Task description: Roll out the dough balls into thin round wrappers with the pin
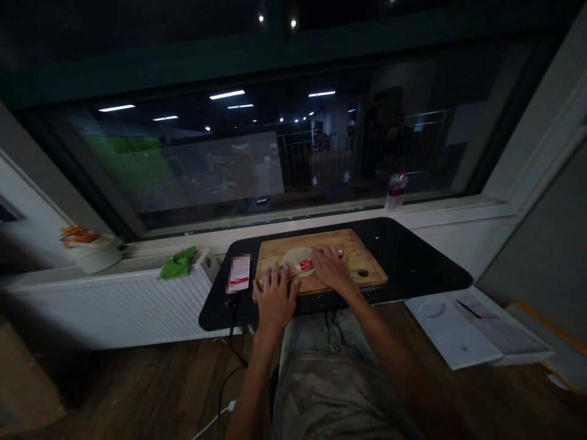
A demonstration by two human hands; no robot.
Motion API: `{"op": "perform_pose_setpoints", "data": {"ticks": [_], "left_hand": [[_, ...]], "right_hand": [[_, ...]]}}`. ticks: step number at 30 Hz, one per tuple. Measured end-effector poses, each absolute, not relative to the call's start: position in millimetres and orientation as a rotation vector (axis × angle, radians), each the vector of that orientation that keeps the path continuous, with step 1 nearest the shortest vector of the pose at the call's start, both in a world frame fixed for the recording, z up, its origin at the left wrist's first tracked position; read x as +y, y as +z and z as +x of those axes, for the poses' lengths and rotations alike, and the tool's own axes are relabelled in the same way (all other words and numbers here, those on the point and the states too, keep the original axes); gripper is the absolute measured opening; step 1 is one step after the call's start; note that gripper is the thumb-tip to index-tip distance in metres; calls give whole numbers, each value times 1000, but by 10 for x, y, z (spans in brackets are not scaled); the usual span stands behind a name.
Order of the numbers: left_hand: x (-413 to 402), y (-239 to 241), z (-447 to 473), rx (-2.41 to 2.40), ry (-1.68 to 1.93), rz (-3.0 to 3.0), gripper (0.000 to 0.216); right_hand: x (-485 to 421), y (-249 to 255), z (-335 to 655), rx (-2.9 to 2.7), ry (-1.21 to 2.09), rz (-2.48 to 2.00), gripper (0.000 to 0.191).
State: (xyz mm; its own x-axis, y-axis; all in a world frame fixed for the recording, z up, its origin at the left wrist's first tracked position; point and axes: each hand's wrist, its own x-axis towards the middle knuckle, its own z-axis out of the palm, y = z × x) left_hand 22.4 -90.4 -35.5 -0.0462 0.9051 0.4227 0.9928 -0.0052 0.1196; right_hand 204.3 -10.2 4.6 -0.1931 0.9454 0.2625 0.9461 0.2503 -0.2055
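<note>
A wooden rolling pin with a red and white label (305, 264) lies across a round, flat piece of pale dough (297, 254). The dough rests on a wooden cutting board (367, 260). My left hand (276, 299) is curved over the pin's left end, its fingers pointing forward. Over the right part of the pin lies my right hand (331, 267), with the pin's tip showing just past the fingers. Both palms hide much of the pin, and the fingers' undersides are out of sight.
The board sits on a black tabletop (413, 269). A phone-like flat item (239, 273) lies at its left. A water bottle (396, 190) stands on the windowsill. A green cloth (178, 263) and a white bowl (98, 253) are on the left. An open white box (477, 327) lies lower right.
</note>
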Motion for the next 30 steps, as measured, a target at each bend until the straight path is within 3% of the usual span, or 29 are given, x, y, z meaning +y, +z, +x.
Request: {"op": "perform_pose_setpoints", "data": {"ticks": [13, 18, 30], "left_hand": [[-235, 109, 28, -2127, -368, -2291, 51], [-362, 0, 34, -2067, -409, -2235, 44], [-786, -178, 114, -2109, -514, -2140, 53]], "right_hand": [[-199, -106, 2065, -2133, -111, -1744, 55], [-278, -100, 2075, -2152, -120, -1730, 55], [-682, -254, 2162, -2110, -188, -1640, 56]]}}
